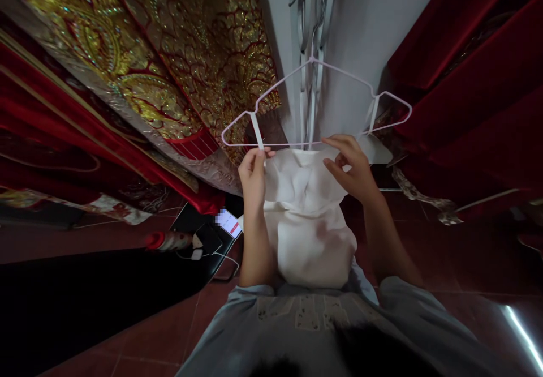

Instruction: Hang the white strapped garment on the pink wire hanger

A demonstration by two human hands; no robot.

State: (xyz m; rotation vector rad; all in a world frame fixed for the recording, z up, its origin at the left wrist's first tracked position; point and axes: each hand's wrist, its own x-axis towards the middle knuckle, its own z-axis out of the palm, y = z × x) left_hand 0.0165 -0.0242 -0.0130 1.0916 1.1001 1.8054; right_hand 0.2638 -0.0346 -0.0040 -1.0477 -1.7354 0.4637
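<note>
A white garment (309, 218) hangs by two thin straps from a pale wire hanger (316, 105), which is hooked high on a grey wall. My left hand (253, 174) is closed on the garment's top edge at the left strap. My right hand (350, 165) pinches the upper edge near the middle-right, fingers curled on the fabric. The cloth drops down between my forearms to my lap.
Red and gold embroidered dresses (139, 65) hang at the left, dark red velvet drapes (475, 82) at the right. On the red tiled floor (161, 331) at the left lie a phone (207, 238) with a cable and a red cylindrical object (167, 241).
</note>
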